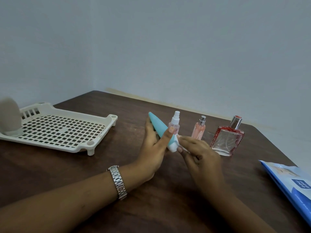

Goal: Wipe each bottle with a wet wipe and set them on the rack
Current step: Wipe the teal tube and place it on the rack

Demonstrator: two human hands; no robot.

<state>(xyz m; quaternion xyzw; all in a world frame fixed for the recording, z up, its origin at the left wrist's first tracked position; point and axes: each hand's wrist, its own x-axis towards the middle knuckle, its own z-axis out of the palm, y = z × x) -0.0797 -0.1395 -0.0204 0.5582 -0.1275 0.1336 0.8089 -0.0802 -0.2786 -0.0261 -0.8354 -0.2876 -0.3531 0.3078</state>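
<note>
The left hand (152, 148), fingers curled, holds a teal tube (158, 126); the right hand (202, 157) pinches a white wipe (175, 140) against its cap. The rack (58, 132) holds one blurred beige bottle (10, 115).

Teal tube (159, 127) tilted aloft; spray bottle (175, 126), pink bottle (198, 132), red bottle (227, 142) upright; cream rack (64, 130) leftward.

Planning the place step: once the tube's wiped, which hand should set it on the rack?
Left. The left hand holds the tube, and the rack is on its side; the right hand holds the wipe.
</note>
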